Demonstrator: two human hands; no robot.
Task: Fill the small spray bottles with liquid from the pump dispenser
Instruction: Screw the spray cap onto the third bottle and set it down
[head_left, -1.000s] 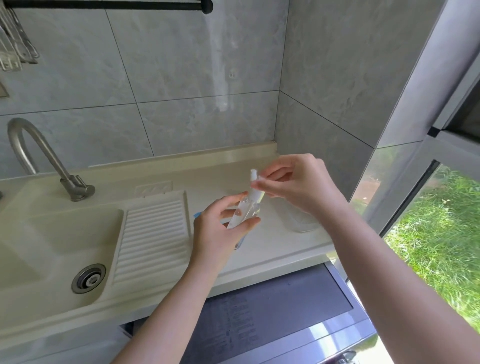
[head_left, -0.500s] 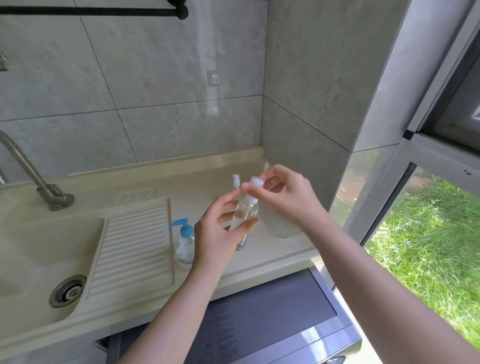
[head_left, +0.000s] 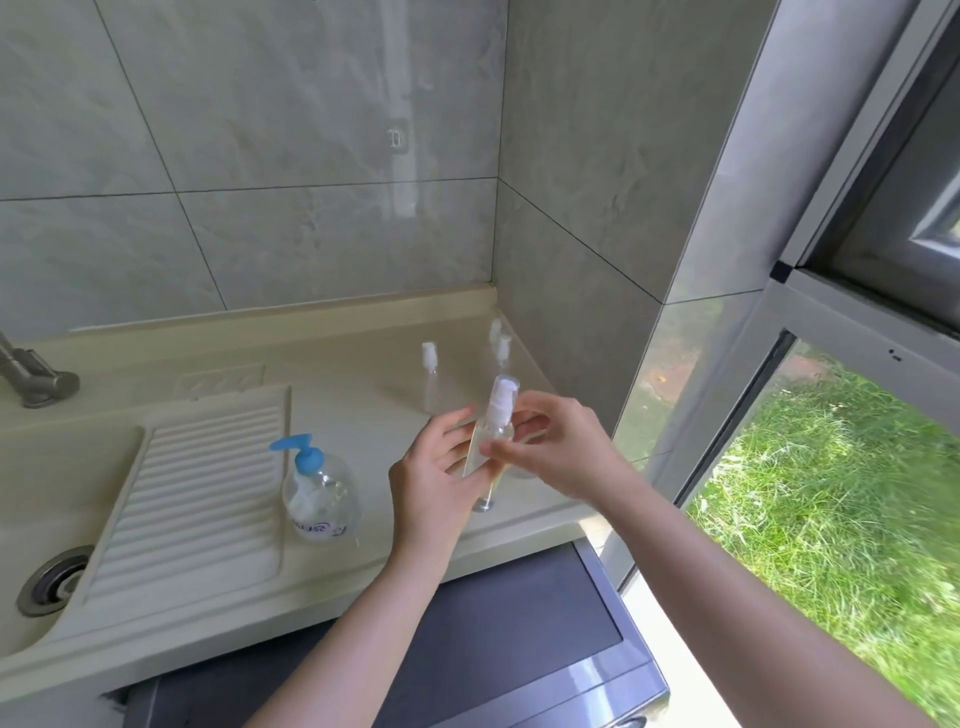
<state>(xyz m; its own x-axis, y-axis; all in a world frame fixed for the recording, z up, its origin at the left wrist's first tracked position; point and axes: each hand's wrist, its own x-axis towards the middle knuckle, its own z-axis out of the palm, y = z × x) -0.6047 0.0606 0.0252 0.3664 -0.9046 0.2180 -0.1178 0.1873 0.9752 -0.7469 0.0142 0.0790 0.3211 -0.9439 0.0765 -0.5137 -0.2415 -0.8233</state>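
head view: left hand grips spray bottle; right hand pinches its neck.

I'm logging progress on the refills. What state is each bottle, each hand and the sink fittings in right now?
Held spray bottle: tilted, spray head on, off the counter.
Left hand: grips the held bottle's body.
Right hand: fingers at the bottle's neck.
Pump dispenser: upright, partly full, untouched.
Two spray bottles: upright near the corner, heads on.
Faucet: not running.
Drain: unplugged.
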